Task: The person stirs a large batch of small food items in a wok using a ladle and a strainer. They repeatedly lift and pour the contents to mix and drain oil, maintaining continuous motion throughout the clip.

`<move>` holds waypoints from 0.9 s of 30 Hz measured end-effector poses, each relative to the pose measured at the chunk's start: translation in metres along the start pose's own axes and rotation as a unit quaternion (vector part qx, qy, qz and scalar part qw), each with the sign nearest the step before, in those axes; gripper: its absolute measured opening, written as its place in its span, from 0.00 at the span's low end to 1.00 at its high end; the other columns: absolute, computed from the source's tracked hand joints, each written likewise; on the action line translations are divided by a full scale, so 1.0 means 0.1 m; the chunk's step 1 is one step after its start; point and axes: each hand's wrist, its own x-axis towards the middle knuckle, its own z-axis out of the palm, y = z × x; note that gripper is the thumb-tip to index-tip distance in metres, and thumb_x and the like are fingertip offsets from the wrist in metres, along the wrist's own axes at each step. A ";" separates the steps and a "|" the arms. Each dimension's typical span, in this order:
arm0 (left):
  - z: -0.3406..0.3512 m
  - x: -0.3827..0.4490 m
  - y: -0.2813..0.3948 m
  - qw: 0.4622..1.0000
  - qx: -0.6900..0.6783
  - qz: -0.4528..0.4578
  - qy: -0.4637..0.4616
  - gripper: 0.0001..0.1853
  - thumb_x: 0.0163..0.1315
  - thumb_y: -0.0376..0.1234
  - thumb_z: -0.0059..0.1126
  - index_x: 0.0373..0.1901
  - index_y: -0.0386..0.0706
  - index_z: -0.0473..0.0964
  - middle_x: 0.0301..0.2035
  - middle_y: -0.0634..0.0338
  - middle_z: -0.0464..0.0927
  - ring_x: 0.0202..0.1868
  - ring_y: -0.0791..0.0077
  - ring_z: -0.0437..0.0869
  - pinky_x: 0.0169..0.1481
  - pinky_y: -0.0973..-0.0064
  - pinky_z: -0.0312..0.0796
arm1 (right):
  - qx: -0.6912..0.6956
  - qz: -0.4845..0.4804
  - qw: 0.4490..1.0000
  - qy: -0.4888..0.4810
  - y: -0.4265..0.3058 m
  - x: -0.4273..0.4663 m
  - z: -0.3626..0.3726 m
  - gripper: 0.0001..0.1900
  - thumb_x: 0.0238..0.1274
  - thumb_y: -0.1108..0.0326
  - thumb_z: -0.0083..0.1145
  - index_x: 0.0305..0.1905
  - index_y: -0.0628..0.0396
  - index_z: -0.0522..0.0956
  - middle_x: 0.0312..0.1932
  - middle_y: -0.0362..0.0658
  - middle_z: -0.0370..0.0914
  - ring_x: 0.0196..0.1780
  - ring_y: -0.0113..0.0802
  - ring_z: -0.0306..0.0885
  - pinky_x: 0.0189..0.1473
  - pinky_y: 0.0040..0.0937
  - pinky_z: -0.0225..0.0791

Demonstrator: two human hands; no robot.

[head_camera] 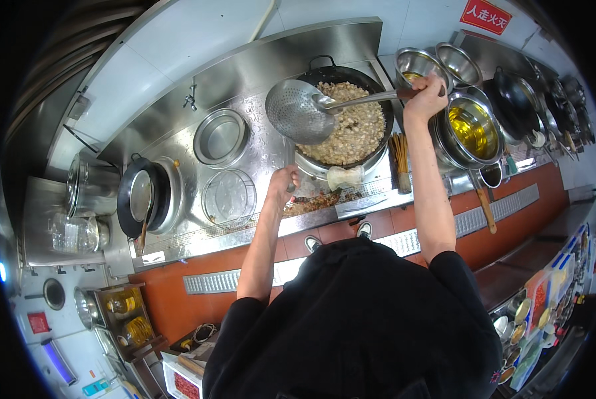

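Note:
My left hand (283, 182) grips the handle of a large perforated skimmer (298, 112), whose bowl is tilted over the left side of a black wok (388, 117). Raised past the wok's right side, my right hand (426, 97) holds the wooden-ended handle of a metal ladle (373, 96). The ladle's head touches or overlaps the skimmer's bowl; which of the two I cannot tell. Small pale-brown chopped food (360, 129) fills much of the wok. A folded cloth (345, 177) lies at the wok's near rim.
Right of the wok stand a bamboo brush (401, 164), a steel bowl of yellow oil (472, 129) and further steel bowls. To the left are a round steel pan (221, 138), a wire-rimmed strainer (229, 198) and a smaller wok (128, 199). Food scraps (313, 205) litter the stove's front gutter.

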 end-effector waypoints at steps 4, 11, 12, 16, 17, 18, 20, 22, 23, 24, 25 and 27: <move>-0.01 0.10 -0.15 0.991 -0.111 -0.058 -0.043 0.04 0.70 0.26 0.53 0.36 0.36 0.70 0.26 0.58 0.71 0.20 0.81 0.69 0.21 0.85 0.63 | 0.043 0.041 0.996 -0.066 0.09 -0.22 0.27 0.11 0.66 0.71 0.56 0.28 0.63 0.73 0.16 0.41 0.70 0.19 0.28 0.67 0.32 0.30 0.72; 0.06 0.27 -0.35 0.973 -0.186 -0.126 -0.060 0.05 0.74 0.29 0.50 0.41 0.37 0.65 0.27 0.60 0.70 0.21 0.82 0.70 0.20 0.88 0.66 | 0.058 0.064 0.978 -0.191 0.37 -0.61 0.55 0.13 0.66 0.73 0.58 0.25 0.61 0.70 0.14 0.40 0.68 0.19 0.25 0.66 0.28 0.27 0.66; 0.06 0.28 -0.38 0.971 -0.196 -0.117 -0.064 0.06 0.74 0.29 0.50 0.42 0.37 0.65 0.27 0.59 0.70 0.21 0.82 0.70 0.20 0.88 0.65 | 0.048 0.079 0.976 -0.198 0.42 -0.66 0.55 0.14 0.66 0.73 0.58 0.24 0.60 0.70 0.14 0.40 0.68 0.19 0.25 0.66 0.27 0.27 0.64; 0.03 0.33 -0.46 0.967 -0.213 -0.120 -0.068 0.05 0.74 0.29 0.51 0.43 0.38 0.67 0.28 0.59 0.71 0.21 0.82 0.70 0.20 0.89 0.65 | 0.026 0.121 0.967 -0.224 0.51 -0.78 0.50 0.17 0.67 0.72 0.56 0.21 0.57 0.66 0.14 0.38 0.67 0.19 0.23 0.64 0.24 0.26 0.58; 0.02 0.35 -0.47 0.966 -0.218 -0.121 -0.064 0.05 0.74 0.29 0.51 0.43 0.38 0.67 0.28 0.59 0.71 0.21 0.82 0.70 0.20 0.89 0.65 | 0.037 0.131 0.964 -0.231 0.53 -0.80 0.50 0.18 0.68 0.72 0.55 0.21 0.57 0.65 0.14 0.38 0.66 0.19 0.23 0.63 0.24 0.26 0.58; 0.02 0.36 -0.49 0.965 -0.225 -0.126 -0.054 0.04 0.73 0.29 0.52 0.43 0.38 0.67 0.28 0.59 0.72 0.21 0.83 0.70 0.20 0.89 0.64 | 0.032 0.147 0.961 -0.233 0.54 -0.81 0.50 0.18 0.68 0.72 0.53 0.21 0.57 0.64 0.14 0.37 0.65 0.19 0.22 0.62 0.24 0.26 0.57; 0.01 0.38 -0.51 0.971 -0.205 -0.109 -0.058 0.04 0.73 0.29 0.51 0.42 0.38 0.68 0.28 0.60 0.72 0.21 0.83 0.69 0.19 0.89 0.64 | -0.005 0.139 0.953 -0.269 0.56 -0.81 0.49 0.17 0.67 0.72 0.52 0.21 0.56 0.62 0.16 0.37 0.63 0.20 0.22 0.60 0.27 0.27 0.60; 0.02 0.41 -0.52 0.975 -0.190 -0.105 -0.056 0.04 0.73 0.29 0.51 0.42 0.38 0.69 0.28 0.60 0.72 0.21 0.83 0.69 0.19 0.90 0.63 | -0.023 0.135 0.946 -0.295 0.57 -0.79 0.49 0.17 0.67 0.72 0.51 0.21 0.56 0.61 0.16 0.37 0.62 0.20 0.22 0.59 0.28 0.27 0.62; 0.02 0.42 -0.51 0.976 -0.183 -0.107 -0.053 0.04 0.73 0.29 0.51 0.42 0.38 0.69 0.28 0.61 0.72 0.21 0.84 0.69 0.19 0.90 0.63 | -0.024 0.135 0.942 -0.305 0.58 -0.77 0.50 0.17 0.67 0.72 0.50 0.21 0.56 0.61 0.16 0.37 0.62 0.20 0.22 0.59 0.28 0.27 0.62; 0.02 0.43 -0.51 0.977 -0.176 -0.110 -0.050 0.04 0.73 0.30 0.51 0.42 0.38 0.70 0.28 0.61 0.72 0.21 0.84 0.69 0.19 0.90 0.63 | -0.025 0.137 0.939 -0.313 0.59 -0.76 0.51 0.17 0.67 0.72 0.50 0.21 0.56 0.61 0.16 0.37 0.61 0.20 0.23 0.59 0.28 0.27 0.62; 0.03 0.43 -0.50 0.978 -0.173 -0.109 -0.049 0.04 0.74 0.30 0.51 0.42 0.38 0.70 0.28 0.61 0.72 0.21 0.84 0.68 0.19 0.90 0.62 | -0.027 0.139 0.937 -0.319 0.60 -0.76 0.52 0.17 0.67 0.72 0.50 0.21 0.56 0.61 0.16 0.37 0.62 0.20 0.23 0.59 0.28 0.27 0.62; 0.03 0.43 -0.49 0.979 -0.164 -0.112 -0.044 0.04 0.74 0.30 0.51 0.42 0.38 0.70 0.28 0.62 0.72 0.21 0.84 0.68 0.19 0.89 0.61 | -0.029 0.142 0.933 -0.330 0.61 -0.75 0.54 0.17 0.67 0.72 0.50 0.21 0.56 0.61 0.16 0.37 0.62 0.20 0.23 0.59 0.28 0.27 0.62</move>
